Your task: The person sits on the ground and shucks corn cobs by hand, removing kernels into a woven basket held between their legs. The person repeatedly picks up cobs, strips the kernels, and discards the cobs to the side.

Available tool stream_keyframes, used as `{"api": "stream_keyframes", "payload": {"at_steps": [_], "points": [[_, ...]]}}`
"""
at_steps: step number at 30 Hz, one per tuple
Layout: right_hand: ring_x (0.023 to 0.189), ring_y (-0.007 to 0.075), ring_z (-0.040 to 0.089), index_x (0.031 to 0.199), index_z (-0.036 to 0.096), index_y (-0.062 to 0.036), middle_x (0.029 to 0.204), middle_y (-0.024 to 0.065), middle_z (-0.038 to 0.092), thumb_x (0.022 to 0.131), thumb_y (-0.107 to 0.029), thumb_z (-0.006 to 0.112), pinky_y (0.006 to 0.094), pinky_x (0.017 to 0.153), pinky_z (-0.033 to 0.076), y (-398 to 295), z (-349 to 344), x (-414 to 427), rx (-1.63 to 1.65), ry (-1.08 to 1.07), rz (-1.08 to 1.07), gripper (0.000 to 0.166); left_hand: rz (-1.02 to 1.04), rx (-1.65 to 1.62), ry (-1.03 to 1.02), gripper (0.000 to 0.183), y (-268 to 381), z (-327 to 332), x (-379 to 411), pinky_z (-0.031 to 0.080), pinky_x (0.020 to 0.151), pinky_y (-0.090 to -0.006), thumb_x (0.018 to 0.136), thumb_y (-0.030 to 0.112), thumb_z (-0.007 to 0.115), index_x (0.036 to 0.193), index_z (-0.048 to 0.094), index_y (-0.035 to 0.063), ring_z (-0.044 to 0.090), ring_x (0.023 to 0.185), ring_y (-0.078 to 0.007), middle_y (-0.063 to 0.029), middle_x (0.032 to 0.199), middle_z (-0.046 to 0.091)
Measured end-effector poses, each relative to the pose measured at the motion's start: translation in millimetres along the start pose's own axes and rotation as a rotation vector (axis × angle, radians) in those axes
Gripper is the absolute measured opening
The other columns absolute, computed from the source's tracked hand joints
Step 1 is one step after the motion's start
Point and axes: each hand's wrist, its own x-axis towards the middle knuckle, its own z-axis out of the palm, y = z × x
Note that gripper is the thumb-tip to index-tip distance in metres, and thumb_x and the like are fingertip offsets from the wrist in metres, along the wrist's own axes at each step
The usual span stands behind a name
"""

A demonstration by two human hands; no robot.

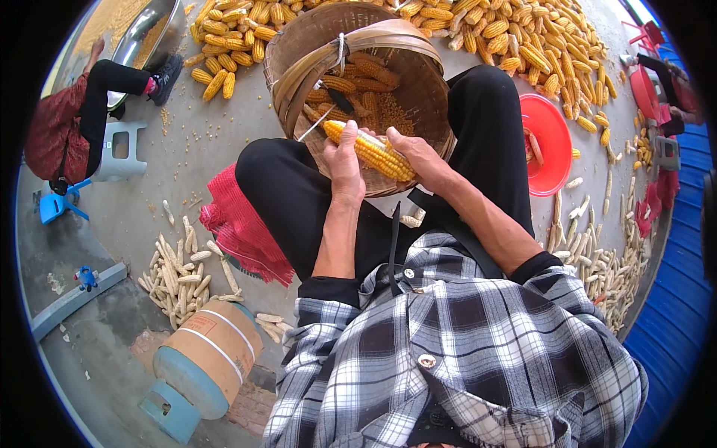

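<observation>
Both hands grip one yellow corn cob [376,154] over the near part of a woven bamboo basket [288,73] between my knees. My left hand [343,162] is on the cob's left part, thumb laid along its top. On the right part is my right hand [417,157], its thumb pressing near a pale strip where kernels are gone. Inside the basket lie several whole cobs [372,70], loose kernels [395,112] and a dark-handled tool [336,101] with a thin metal shaft. A broad bamboo handle [386,35] arches over the basket.
A large heap of unshelled cobs [538,45] spreads beyond the basket. Bare cobs lie in piles at left [179,274] and right [610,274]. A red plastic basin [546,173] stands by my right knee. A gas cylinder [193,381] is at lower left. One person [61,123] sits at left, another [675,84] at right.
</observation>
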Motion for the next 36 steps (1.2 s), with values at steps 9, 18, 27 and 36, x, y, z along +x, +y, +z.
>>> {"api": "stream_keyframes", "payload": {"at_steps": [9, 18, 27, 36], "points": [[0.065, 0.0094, 0.055, 0.122, 0.055, -0.0005, 0.087, 0.0070, 0.061, 0.094, -0.043, 0.050, 0.0223, 0.049, 0.046, 32.5, -26.5, 29.6, -0.323, 0.090, -0.290, 0.051, 0.026, 0.018, 0.005, 0.037, -4.1, 1.7, 3.1, 0.053, 0.079, -0.0334, 0.088, 0.018, 0.064, 0.112, 0.043, 0.0012, 0.063, 0.083, -0.0210, -0.0121, 0.091, 0.060], [0.053, 0.0080, 0.048, 0.116, 0.059, 0.0014, 0.076, 0.0042, 0.056, 0.095, -0.039, 0.048, 0.0212, 0.048, 0.041, -2.3, 1.2, -4.2, -0.184, 0.004, -0.219, 0.047, -0.021, -0.109, 0.114, 0.035, 0.6, -10.1, 6.5, 0.055, 0.079, -0.0348, 0.089, 0.023, 0.063, 0.111, 0.044, 0.0024, 0.063, 0.087, -0.0228, -0.0108, 0.094, 0.058], [0.052, 0.0096, 0.044, 0.117, 0.057, 0.0010, 0.072, 0.0048, 0.055, 0.096, -0.045, 0.046, 0.0249, 0.045, 0.037, -5.7, -0.6, -6.1, 0.293, -0.054, 0.000, 0.052, -0.021, -0.154, 0.085, 0.035, 6.8, -9.0, 4.2, 0.055, 0.078, -0.0367, 0.089, 0.025, 0.064, 0.108, 0.047, 0.0015, 0.064, 0.086, -0.0247, -0.0112, 0.095, 0.059], [0.040, 0.0079, 0.034, 0.113, 0.058, -0.0013, 0.064, 0.0018, 0.046, 0.097, -0.042, 0.044, 0.0249, 0.035, 0.029, 20.4, -10.1, 7.4, 0.091, 0.175, -0.075, 0.046, 0.062, -0.024, 0.054, 0.031, -4.1, -0.8, 0.9, 0.055, 0.079, -0.0369, 0.089, 0.020, 0.062, 0.109, 0.047, 0.0022, 0.064, 0.089, -0.0264, -0.0116, 0.096, 0.059]]}}
